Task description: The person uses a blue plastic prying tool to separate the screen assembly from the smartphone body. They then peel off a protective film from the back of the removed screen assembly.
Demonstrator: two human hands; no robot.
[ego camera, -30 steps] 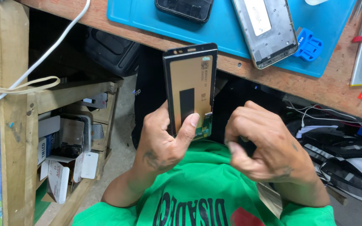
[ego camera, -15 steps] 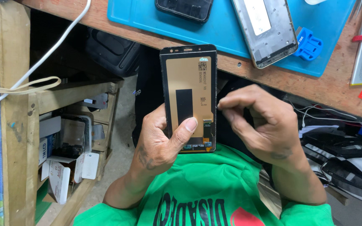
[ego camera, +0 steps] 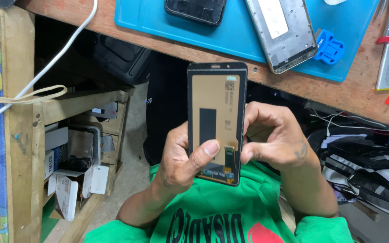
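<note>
- Two hands are closed on one phone screen panel (ego camera: pixel 216 121), which is held upright over the lap with its copper-coloured back turned to the camera.
- The left hand (ego camera: pixel 181 157) is wrapped round the panel's lower left edge, and its thumb is pressed on the back near the small ribbon connector (ego camera: pixel 228 155).
- The right hand (ego camera: pixel 273 139) is curled shut at the panel's right edge; half a second ago it was pinched higher on that edge, and a second ago it was off the panel altogether.
- The panel itself has been raised and squared up since then, so its whole back is now shown.
- Whatever is pinched between the right fingertips cannot be made out.
- Beyond the hands, a blue mat (ego camera: pixel 158 20) lies on the tabletop (ego camera: pixel 361 96), where a dark phone (ego camera: pixel 196 10) and a metal phone frame (ego camera: pixel 281 31) are cut off by the picture's top edge.
</note>
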